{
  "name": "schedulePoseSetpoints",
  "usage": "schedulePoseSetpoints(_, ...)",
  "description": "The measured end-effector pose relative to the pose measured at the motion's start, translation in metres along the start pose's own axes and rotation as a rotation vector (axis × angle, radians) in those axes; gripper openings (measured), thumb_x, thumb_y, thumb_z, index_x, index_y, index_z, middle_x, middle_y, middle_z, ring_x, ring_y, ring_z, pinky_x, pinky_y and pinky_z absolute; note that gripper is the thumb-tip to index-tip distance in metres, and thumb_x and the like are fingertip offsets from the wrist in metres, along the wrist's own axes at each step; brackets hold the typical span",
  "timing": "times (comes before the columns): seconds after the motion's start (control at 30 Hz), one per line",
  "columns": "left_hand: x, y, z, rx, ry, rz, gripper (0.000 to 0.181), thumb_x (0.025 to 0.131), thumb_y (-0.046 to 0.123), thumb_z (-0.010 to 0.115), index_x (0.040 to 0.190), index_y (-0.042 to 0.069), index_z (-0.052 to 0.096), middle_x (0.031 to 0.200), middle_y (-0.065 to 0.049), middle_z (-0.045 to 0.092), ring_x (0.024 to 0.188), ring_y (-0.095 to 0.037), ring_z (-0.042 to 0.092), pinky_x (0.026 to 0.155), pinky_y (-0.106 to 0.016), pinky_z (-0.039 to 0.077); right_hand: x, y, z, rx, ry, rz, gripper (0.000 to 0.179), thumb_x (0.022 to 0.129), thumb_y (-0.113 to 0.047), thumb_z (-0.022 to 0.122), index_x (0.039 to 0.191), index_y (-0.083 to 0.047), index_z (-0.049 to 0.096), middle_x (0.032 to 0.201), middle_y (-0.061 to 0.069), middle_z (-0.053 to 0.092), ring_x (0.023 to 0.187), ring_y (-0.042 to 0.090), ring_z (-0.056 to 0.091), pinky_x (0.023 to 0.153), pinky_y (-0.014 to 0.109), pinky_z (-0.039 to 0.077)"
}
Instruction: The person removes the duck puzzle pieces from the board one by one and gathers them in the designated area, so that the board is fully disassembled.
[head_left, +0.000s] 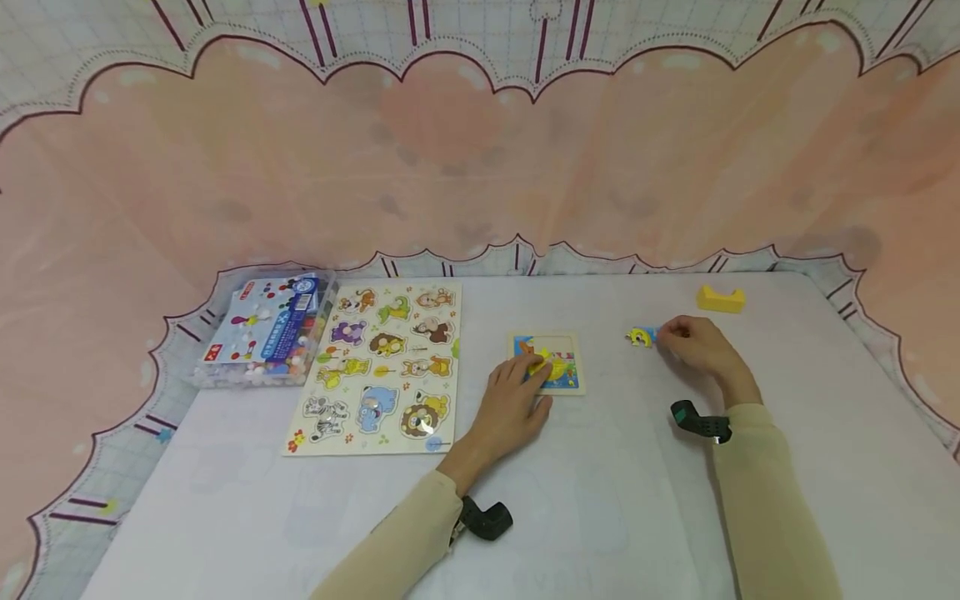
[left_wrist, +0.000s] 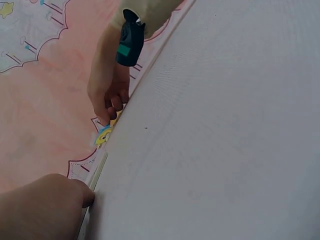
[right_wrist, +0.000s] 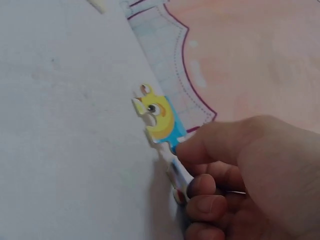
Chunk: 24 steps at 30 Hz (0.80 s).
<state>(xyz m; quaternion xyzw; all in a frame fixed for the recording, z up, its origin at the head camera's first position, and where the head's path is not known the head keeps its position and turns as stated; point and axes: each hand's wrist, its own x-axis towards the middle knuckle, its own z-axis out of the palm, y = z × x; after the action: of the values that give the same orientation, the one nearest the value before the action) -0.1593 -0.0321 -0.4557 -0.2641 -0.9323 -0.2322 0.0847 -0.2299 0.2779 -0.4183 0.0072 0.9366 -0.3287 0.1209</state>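
Observation:
My right hand (head_left: 693,343) pinches a jigsaw puzzle piece (head_left: 640,337) between thumb and fingers, right of the small puzzle. In the right wrist view the piece (right_wrist: 162,120) is yellow and blue with a printed eye; below it, another printed edge (right_wrist: 175,179) shows by the curled fingers (right_wrist: 207,205), and I cannot tell whether it is a separate piece. My left hand (head_left: 513,400) rests, fingers extended, on the small wooden-framed puzzle (head_left: 577,367), a picture in blue, yellow and green. The fingers cover part of that picture. The left wrist view shows only the puzzle's edge (left_wrist: 100,167).
Left of the small puzzle lies a large animal puzzle board (head_left: 382,367). Beyond it stands a clear plastic box (head_left: 258,329) of colourful beads with a printed sheet. A yellow notched block (head_left: 721,299) sits at the back right of the white table (head_left: 600,500). Patterned cloth hangs behind.

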Motion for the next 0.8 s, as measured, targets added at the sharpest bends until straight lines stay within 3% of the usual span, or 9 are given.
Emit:
schedulePoseSetpoints(0.33,0.007,-0.001,-0.003,0.035,0.013,0.036,0.042,0.093,0.025,0.056,0.132,0.011,0.055,0.137,-0.006,0.047,0.132,-0.025,0.038,0.111,-0.044,0.029,0.000,-0.002,0.007,0.000,0.158,-0.016,0.033,0.095,-0.023,0.046,0.114,0.003,0.054,0.101,0.018,0.054,0.092,0.030,0.048,0.072,0.031,0.038)
schedulePoseSetpoints(0.57,0.004,-0.002,-0.001,0.023,-0.007,-0.009,0.044,0.093,0.028,0.055,0.134,0.013,0.054,0.138,-0.008,0.045,0.133,-0.025,0.036,0.111,-0.045,0.029,0.001,-0.008,0.014,0.054,0.189,-0.054,0.036,0.097,-0.030,0.047,0.112,0.001,0.058,0.101,0.017,0.058,0.088,0.026,0.050,0.068,0.027,0.041)
schedulePoseSetpoints(0.8,0.000,-0.001,0.002,0.014,0.010,-0.031,0.044,0.092,0.028,0.055,0.134,0.014,0.054,0.137,-0.008,0.045,0.130,-0.024,0.037,0.109,-0.044,0.030,0.006,-0.020,0.024,0.068,0.202,-0.137,0.029,0.096,-0.024,0.049,0.107,0.001,0.059,0.095,0.016,0.061,0.082,0.023,0.051,0.064,0.025,0.043)
